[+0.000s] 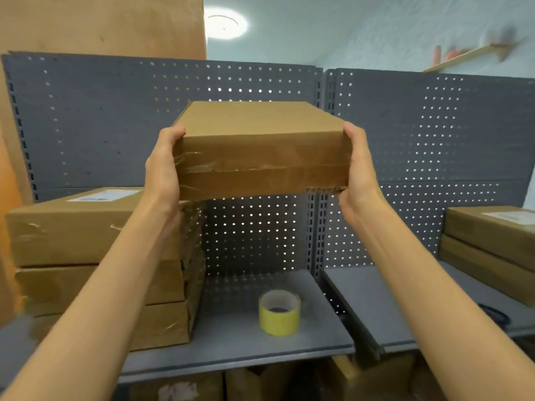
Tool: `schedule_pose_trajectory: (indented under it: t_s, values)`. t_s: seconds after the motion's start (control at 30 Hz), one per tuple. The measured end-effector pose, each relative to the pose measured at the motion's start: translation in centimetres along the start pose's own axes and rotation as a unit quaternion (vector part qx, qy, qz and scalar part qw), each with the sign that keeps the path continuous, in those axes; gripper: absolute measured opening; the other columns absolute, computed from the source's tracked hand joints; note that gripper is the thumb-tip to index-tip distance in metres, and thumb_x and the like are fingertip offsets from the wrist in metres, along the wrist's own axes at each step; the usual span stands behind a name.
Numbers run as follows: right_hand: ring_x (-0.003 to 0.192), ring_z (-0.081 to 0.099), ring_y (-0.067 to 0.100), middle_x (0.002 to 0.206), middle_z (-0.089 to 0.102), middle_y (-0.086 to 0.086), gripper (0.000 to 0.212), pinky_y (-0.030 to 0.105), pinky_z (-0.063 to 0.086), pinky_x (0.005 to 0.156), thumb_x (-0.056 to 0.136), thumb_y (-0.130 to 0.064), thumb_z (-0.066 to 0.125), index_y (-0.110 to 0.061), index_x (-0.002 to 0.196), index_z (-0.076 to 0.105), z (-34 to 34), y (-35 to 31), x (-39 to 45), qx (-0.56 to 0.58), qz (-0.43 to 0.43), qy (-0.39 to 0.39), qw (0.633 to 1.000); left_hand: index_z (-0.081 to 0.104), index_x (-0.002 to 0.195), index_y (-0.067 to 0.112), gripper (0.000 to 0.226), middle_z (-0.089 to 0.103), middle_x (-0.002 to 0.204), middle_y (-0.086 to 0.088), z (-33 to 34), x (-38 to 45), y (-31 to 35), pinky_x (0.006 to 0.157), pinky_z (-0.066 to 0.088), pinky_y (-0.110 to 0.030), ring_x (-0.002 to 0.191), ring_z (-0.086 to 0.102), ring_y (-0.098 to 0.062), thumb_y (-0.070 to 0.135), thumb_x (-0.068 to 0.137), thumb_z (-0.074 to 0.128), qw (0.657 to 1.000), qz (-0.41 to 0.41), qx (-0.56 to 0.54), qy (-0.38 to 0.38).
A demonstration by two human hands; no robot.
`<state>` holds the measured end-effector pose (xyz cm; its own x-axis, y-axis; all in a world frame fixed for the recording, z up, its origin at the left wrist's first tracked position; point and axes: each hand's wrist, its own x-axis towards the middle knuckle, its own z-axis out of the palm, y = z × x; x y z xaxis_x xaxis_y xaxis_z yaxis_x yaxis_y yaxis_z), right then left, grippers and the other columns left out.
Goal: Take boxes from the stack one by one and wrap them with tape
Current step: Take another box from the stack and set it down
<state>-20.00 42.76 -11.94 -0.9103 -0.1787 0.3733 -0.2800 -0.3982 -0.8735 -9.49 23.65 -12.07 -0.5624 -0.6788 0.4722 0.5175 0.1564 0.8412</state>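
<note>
Tape roll right of box stack

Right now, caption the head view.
Both hands hold a flat brown cardboard box above a yellow tape roll.

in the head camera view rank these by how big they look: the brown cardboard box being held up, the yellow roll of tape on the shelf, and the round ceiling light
1. Brown cardboard box, held between both hands, though it is nearest the camera.
2. and 3. Yellow tape roll and round ceiling light look about alike; the light is farther off, so I won't rank them.
</note>
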Motion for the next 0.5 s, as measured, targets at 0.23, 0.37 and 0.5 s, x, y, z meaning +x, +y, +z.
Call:
schedule_pose_trajectory:
  t_s: [0.23, 0.37, 0.5]
  values:
    - [0.106, 0.061, 0.012, 0.115, 0.066, -0.008, 0.044, 0.041, 0.049, 0.095, 0.084, -0.064, 0.048, -0.034, 0.114, 0.062, -9.6, -0.9, 2.5, -0.02, -0.004, -0.002, 1.0, 0.059, 0.087, 0.031, 0.025, 0.061, 0.1, 0.003, 8.8, -3.8, -3.0, 0.089, 0.045, -0.04, 0.1, 0.055, -0.017, 0.05, 0.094, 0.043, 1.0, -0.015, 0.0, 0.015]
    - [0.097, 0.062, 0.009, 0.108, 0.066, -0.011, 0.037, 0.032, 0.05, 0.078, 0.087, -0.062, 0.047, -0.035, 0.109, 0.062, -13.4, 0.0, 2.8, -0.022, 0.016, 0.008, 1.0, 0.061, 0.103, 0.026, 0.034, 0.062, 0.118, -0.005, 11.7, -5.5, -5.5, 0.093, 0.045, -0.042, 0.103, 0.056, -0.017, 0.054, 0.09, 0.045, 0.999, -0.034, 0.002, 0.018]
    - [0.105, 0.06, 0.013, 0.119, 0.062, -0.007, 0.05, 0.038, 0.053, 0.085, 0.084, -0.063, 0.051, -0.032, 0.123, 0.056, -16.7, 1.9, 3.0, -0.035, 0.066, 0.043, 0.996, 0.063, 0.092, 0.03, 0.035, 0.062, 0.116, -0.006, 13.3, -7.2, -7.9, 0.095, 0.046, -0.049, 0.104, 0.058, -0.022, 0.056, 0.074, 0.049, 0.998, -0.067, -0.004, -0.011]
